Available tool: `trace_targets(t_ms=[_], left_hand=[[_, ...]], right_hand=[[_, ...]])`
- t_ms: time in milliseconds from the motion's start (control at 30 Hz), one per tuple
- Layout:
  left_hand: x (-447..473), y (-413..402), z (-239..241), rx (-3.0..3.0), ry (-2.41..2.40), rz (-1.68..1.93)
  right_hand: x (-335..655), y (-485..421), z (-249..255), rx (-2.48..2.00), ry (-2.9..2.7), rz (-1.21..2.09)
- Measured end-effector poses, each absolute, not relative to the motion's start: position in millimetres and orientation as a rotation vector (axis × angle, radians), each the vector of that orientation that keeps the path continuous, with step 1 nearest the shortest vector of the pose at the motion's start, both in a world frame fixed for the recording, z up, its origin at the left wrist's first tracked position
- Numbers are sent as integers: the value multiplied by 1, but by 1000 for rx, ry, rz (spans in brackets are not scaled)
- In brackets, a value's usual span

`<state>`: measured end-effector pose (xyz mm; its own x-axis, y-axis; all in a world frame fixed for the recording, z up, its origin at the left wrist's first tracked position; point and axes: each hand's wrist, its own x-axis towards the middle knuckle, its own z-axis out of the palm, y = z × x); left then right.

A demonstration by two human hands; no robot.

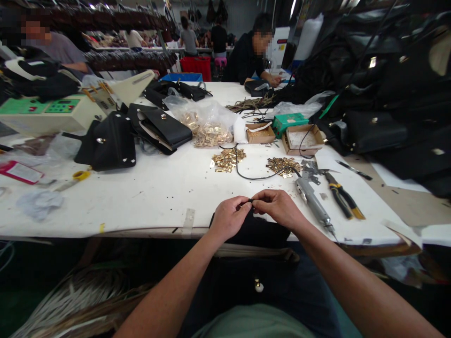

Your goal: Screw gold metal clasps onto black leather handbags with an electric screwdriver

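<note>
At the table's front edge, my left hand [229, 217] and my right hand [278, 206] meet, each closed in a pinch. Both sets of fingertips hold a small black piece [251, 201], too small to name exactly. Under my hands lies a black bag [264, 231], partly hidden by them and hanging over my lap. On its lower part a gold clasp [258, 284] shows. To the right of my right hand lie a grey electric screwdriver [313, 202] and pliers [343, 195] with black and yellow handles.
Two piles of gold metal fittings [229, 160] [283, 166] lie ahead, with bagged fittings [211, 131] and small cardboard boxes [303, 139] behind. Black bags [109, 143] stand left, and more heap up [369, 126] right. A co-worker [246, 56] leans on the far side.
</note>
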<state>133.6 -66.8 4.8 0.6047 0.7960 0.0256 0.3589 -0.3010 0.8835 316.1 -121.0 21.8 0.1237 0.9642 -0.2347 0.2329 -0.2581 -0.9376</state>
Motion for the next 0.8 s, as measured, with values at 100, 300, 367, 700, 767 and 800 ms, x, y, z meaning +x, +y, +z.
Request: trace_targets(t_ms=[100, 300, 367, 700, 767, 800], left_hand=[[134, -67, 4, 1866, 933, 581], [135, -67, 3, 1768, 940, 581], [136, -68, 2, 1727, 947, 589], [141, -70, 4, 1618, 961, 624], [141, -69, 5, 1594, 951, 619], [141, -69, 5, 1591, 948, 618]], right_hand=[[315, -121, 23, -1626, -1175, 1184], [312, -121, 24, -1640, -1184, 1130], [312, -122, 24, -1653, -1194, 1109], [310, -126, 23, -1674, -1215, 1047], [310, -126, 23, -1663, -1208, 1062], [310, -126, 23, -1652, -1208, 1073]])
